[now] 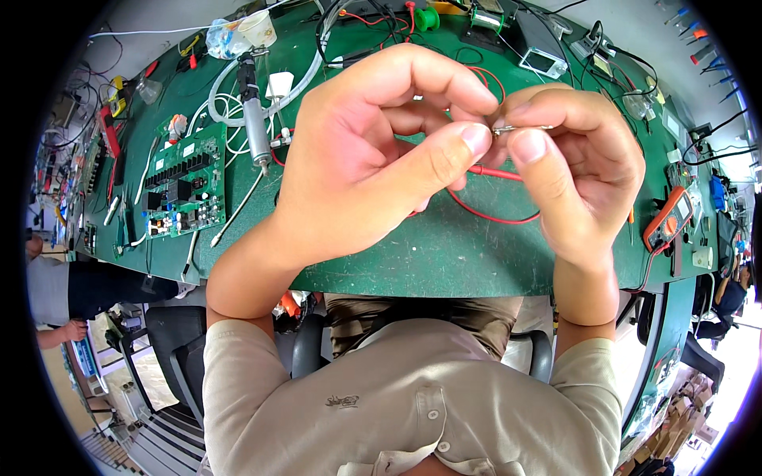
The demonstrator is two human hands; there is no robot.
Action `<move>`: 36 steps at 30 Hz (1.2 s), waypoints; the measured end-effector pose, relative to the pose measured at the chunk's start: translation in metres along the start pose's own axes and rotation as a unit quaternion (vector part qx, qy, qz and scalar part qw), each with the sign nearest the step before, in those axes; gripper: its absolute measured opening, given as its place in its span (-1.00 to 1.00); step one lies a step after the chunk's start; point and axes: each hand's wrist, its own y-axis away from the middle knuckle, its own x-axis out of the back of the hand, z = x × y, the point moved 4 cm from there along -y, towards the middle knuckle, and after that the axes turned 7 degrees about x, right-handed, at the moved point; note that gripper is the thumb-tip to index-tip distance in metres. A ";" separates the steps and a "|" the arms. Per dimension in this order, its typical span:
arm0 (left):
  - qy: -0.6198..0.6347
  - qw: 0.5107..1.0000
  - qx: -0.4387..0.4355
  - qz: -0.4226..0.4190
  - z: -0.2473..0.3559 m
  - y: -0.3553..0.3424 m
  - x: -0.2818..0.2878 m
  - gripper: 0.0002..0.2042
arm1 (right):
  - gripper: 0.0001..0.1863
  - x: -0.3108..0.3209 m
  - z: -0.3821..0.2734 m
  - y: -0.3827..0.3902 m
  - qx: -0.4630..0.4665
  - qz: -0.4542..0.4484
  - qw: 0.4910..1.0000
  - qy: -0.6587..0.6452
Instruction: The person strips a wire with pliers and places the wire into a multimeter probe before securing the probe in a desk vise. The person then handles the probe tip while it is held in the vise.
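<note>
My left hand (381,155) and my right hand (583,163) meet above the green bench, thumbs and fingertips nearly touching. Between the right thumb and forefinger lies a small thin metal piece (524,128), pointed toward the right. Its left end reaches the pinched fingertips of my left hand, where the detail is too small to make out. Behind the fingers runs a red probe-like rod (498,172), partly covered by both hands; whether either hand grips it I cannot tell. A red cable (492,220) loops on the bench below it.
A green circuit board (190,182) lies left, beside a silver desoldering gun (255,131) with a hose. An orange multimeter (671,222) lies right. At the back are a small screened instrument (546,62), a green spool (427,19) and tangled cables. Another person's hand (75,330) shows far left.
</note>
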 end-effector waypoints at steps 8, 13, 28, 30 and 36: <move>-0.059 0.996 -0.058 -0.011 0.012 0.006 -0.001 -0.72 | -0.88 0.000 0.000 -0.001 -0.038 0.009 0.995 -0.086; -0.105 0.990 -0.087 -0.016 0.014 0.007 0.003 -0.78 | -0.87 -0.002 0.001 0.001 -0.030 0.011 0.998 -0.055; -0.088 0.992 -0.096 0.007 0.008 0.007 0.004 -0.82 | -0.85 -0.002 0.008 0.006 -0.064 0.031 0.993 -0.092; -0.075 0.993 -0.092 0.009 0.008 0.007 0.005 -0.82 | -0.85 -0.002 0.008 0.005 -0.070 0.027 0.994 -0.081; -0.082 0.992 -0.092 0.012 0.006 0.006 0.007 -0.82 | -0.84 -0.004 0.009 0.002 -0.099 0.033 0.987 -0.123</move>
